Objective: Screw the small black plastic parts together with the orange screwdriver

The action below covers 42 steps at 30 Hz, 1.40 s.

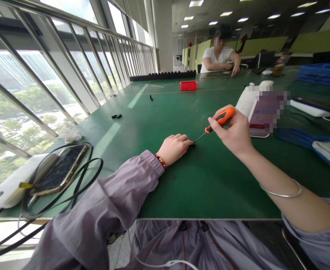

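Observation:
My right hand (235, 131) is closed around the orange and black handle of a screwdriver (223, 117). Its thin shaft slants down to the left, and the tip meets a small black part (192, 144) on the green table. Resting on the tabletop, my left hand (173, 149) has its fingertips closed on that small black part and pins it down. The fingers partly hide the part, so its exact kind cannot be made out.
Small black pieces (116, 116) and another black piece (151, 98) lie farther back on the green table (165, 198). Beyond are a red bin (188, 86) and a long black toothed strip (165, 76). Phones and cables flank both sides; a person (219, 56) sits opposite.

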Each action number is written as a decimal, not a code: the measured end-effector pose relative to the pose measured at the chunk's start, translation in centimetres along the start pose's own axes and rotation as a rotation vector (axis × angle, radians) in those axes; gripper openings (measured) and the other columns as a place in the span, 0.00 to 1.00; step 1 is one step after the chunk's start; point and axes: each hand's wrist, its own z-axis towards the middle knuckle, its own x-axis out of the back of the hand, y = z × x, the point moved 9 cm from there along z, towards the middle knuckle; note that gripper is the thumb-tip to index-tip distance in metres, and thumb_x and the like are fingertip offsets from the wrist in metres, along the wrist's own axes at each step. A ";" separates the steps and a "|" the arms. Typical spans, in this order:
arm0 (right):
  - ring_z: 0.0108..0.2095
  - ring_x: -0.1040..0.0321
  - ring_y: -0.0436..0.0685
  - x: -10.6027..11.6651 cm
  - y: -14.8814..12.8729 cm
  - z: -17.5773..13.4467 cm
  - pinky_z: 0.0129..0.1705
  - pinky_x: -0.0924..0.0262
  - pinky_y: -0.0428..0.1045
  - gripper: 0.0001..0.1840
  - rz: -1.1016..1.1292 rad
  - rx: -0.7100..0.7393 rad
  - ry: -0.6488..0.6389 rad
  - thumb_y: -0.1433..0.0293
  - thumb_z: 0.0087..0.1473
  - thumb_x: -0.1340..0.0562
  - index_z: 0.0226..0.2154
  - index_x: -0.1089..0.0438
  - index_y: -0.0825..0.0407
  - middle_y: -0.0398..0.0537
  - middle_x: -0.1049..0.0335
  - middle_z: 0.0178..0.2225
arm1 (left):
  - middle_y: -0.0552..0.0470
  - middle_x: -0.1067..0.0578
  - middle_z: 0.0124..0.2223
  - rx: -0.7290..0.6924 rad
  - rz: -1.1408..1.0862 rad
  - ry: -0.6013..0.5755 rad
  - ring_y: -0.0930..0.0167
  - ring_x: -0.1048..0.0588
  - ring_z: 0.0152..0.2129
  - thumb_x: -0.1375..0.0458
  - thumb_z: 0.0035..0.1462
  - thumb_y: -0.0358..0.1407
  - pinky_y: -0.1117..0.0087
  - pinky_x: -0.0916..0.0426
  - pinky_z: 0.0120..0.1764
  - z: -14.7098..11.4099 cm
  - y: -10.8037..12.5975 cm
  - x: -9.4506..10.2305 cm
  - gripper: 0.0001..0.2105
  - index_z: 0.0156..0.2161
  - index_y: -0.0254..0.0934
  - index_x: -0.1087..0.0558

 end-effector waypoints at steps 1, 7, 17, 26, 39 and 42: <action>0.28 0.34 0.55 0.0 0.0 0.0 0.29 0.36 0.52 0.11 -0.001 0.002 -0.003 0.60 0.49 0.38 0.26 0.40 0.47 0.46 0.35 0.27 | 0.49 0.26 0.43 0.001 -0.003 -0.001 0.69 0.29 0.39 0.54 0.63 0.32 0.69 0.37 0.40 0.0 0.0 0.0 0.15 0.49 0.40 0.28; 0.26 0.37 0.54 0.0 0.1 0.0 0.27 0.38 0.51 0.11 0.000 0.007 -0.007 0.62 0.49 0.38 0.25 0.41 0.47 0.44 0.37 0.26 | 0.50 0.25 0.44 0.047 -0.105 0.034 0.69 0.29 0.41 0.50 0.61 0.32 0.68 0.35 0.42 0.0 -0.6 -0.3 0.14 0.50 0.39 0.30; 0.22 0.36 0.54 0.0 0.4 1.2 0.26 0.39 0.52 0.16 -0.121 -0.041 0.006 0.67 0.45 0.37 0.38 0.40 0.47 0.42 0.36 0.25 | 0.51 0.26 0.41 0.202 -0.427 0.123 0.68 0.28 0.40 0.43 0.55 0.36 0.67 0.32 0.44 0.0 -3.1 -1.0 0.07 0.38 0.39 0.25; 0.17 0.41 0.49 -2.4 -0.6 6.0 0.23 0.45 0.49 0.17 -0.198 0.092 -0.254 0.55 0.55 0.44 0.25 0.35 0.50 0.39 0.41 0.15 | 0.51 0.26 0.38 0.226 -0.455 0.140 0.69 0.28 0.37 0.43 0.53 0.35 0.68 0.32 0.40 0.3 -3.6 -1.2 0.07 0.36 0.38 0.25; 0.13 0.45 0.47 -6.0 -1.1 9.1 0.23 0.47 0.49 0.18 -0.308 0.008 -0.588 0.63 0.58 0.46 0.21 0.32 0.52 0.42 0.37 0.17 | 0.54 0.28 0.32 0.176 -0.597 0.091 0.75 0.31 0.25 0.41 0.48 0.35 0.72 0.35 0.30 2.3 -4.9 -2.5 0.05 0.32 0.35 0.28; 0.15 0.45 0.47 -5.9 -1.1 9.7 0.23 0.47 0.49 0.19 -0.329 0.119 -0.533 0.58 0.52 0.40 0.18 0.32 0.52 0.41 0.42 0.14 | 0.55 0.28 0.31 0.173 -0.632 0.059 0.76 0.33 0.23 0.41 0.48 0.35 0.74 0.37 0.27 2.6 -5.0 -2.8 0.06 0.32 0.35 0.28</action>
